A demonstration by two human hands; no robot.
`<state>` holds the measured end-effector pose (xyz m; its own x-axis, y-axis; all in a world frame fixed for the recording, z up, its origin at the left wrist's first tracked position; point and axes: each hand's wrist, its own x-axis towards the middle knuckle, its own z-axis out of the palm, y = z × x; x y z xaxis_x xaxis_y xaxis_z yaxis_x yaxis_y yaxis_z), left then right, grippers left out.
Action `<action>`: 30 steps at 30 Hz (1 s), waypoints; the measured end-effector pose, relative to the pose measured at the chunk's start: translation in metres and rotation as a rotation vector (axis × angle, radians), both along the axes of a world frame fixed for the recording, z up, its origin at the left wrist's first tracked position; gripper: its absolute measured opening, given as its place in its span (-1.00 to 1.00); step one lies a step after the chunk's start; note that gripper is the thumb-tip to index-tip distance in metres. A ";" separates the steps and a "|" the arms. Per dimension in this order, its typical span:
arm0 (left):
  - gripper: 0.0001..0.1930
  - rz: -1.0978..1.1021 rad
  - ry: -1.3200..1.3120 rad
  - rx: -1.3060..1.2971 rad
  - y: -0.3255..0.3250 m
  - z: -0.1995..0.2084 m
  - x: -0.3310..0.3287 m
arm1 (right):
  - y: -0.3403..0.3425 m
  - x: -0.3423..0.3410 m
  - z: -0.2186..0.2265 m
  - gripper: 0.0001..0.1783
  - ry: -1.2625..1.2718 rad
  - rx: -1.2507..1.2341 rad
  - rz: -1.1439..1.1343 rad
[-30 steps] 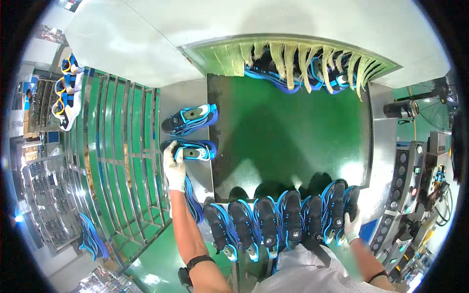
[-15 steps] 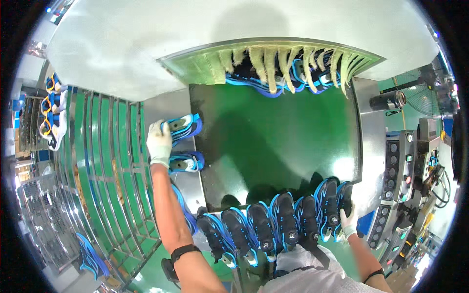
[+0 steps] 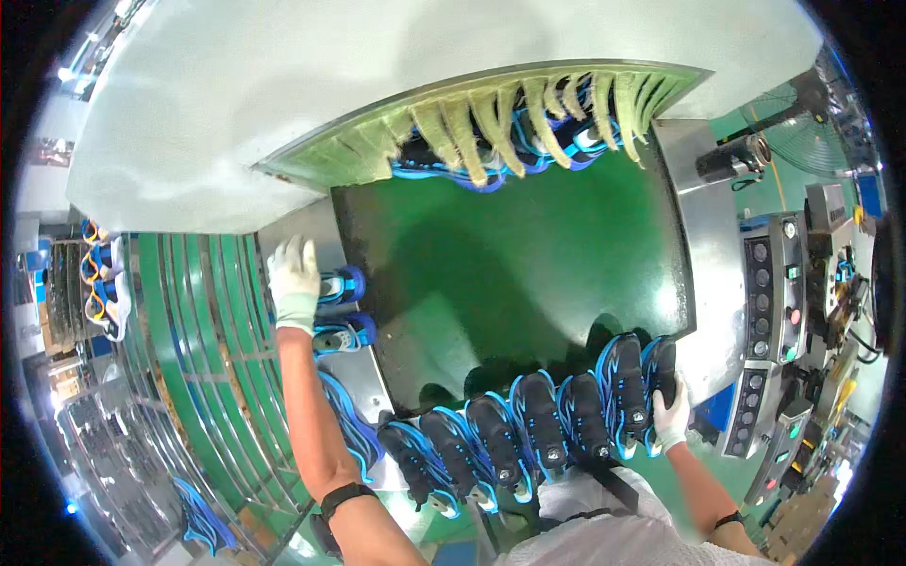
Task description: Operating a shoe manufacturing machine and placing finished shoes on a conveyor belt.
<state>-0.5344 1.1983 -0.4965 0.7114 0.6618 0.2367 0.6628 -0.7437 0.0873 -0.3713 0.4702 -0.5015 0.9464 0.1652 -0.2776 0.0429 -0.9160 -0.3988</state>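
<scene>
Several black shoes with blue soles (image 3: 543, 420) stand in a row along the near edge of the green conveyor belt (image 3: 528, 274). My right hand (image 3: 672, 417), in a white glove, is closed around the side of the rightmost shoe (image 3: 660, 373). My left hand (image 3: 295, 278), also gloved, hovers with fingers stretched out beside a blue shoe sole (image 3: 342, 285) on the left metal ledge, partly covering it. Another blue sole (image 3: 344, 333) lies just nearer, and more blue soles (image 3: 349, 424) rest farther down the ledge.
Beyond the belt, a machine opening with a cut fabric fringe (image 3: 481, 123) partly hides more blue soles. A metal rack (image 3: 203, 349) stands at left. To the right are a dark flask (image 3: 731, 160), a control panel with dials (image 3: 760, 274) and a fan (image 3: 802, 141).
My left hand has come off the sole it was touching, and its fingers have straightened. My right hand stays at the rightmost shoe. The view has shifted slightly.
</scene>
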 end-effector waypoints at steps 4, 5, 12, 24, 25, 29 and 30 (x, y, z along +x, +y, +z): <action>-0.38 -0.158 -0.131 -0.301 -0.049 -0.003 0.139 | 0.005 0.000 0.004 -0.30 -0.011 -0.035 0.004; -0.23 -0.150 -0.157 -0.348 -0.058 -0.004 0.173 | 0.006 0.001 0.005 -0.29 0.009 -0.020 -0.023; -0.36 -0.145 -0.059 -0.305 -0.093 -0.029 0.287 | 0.005 0.006 0.019 -0.28 -0.027 0.000 -0.022; -0.75 -0.237 -0.365 -0.555 -0.228 -0.016 0.183 | -0.006 -0.004 -0.006 -0.24 -0.008 0.044 -0.008; -0.77 -0.254 -0.396 -0.589 -0.252 0.000 0.178 | -0.008 -0.005 -0.008 -0.20 0.037 0.096 -0.051; -0.83 -0.366 -0.524 -0.684 -0.352 0.087 0.161 | -0.018 0.003 -0.002 -0.01 0.107 0.097 0.020; -0.85 -0.417 -0.543 -0.701 -0.375 0.109 0.156 | -0.014 0.013 0.037 -0.01 0.103 0.115 0.019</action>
